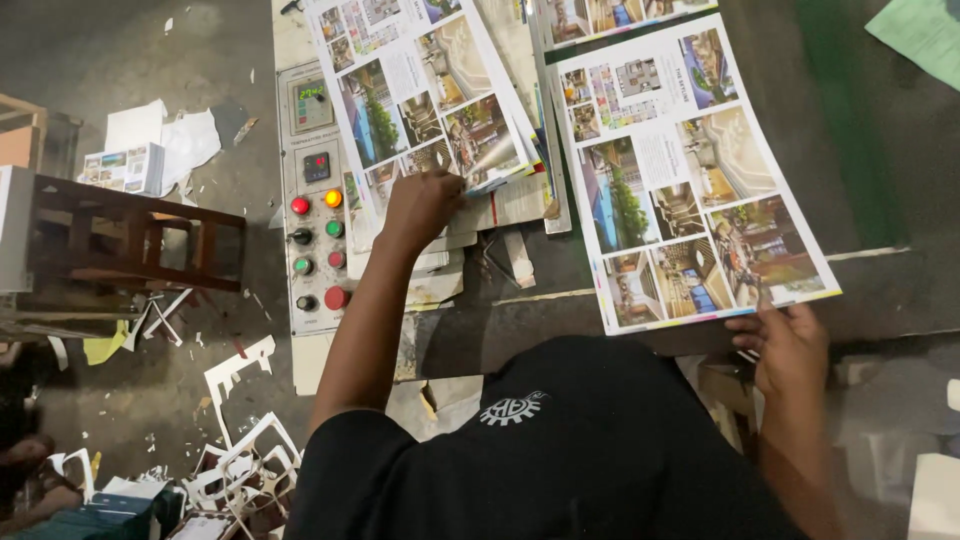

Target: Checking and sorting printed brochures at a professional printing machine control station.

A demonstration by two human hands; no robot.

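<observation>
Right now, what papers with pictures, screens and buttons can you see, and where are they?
Printed sheet: right, on the dark table, white with colourful photos; right hand holds its lower edge.
Stack of printed sheets: top middle, same photo pages; left hand rests on its lower edge.
Control panel: left of the stack, grey, tall, small green and red screens, round red, orange, green buttons.
Booklet pile: far left on the floor.

We find a print finishing workshop: a machine control panel (315,200) with coloured push-buttons, printed sheets (690,170) on the bed, and apparently paper offcuts (240,450) littering the concrete floor (120,50).
</observation>
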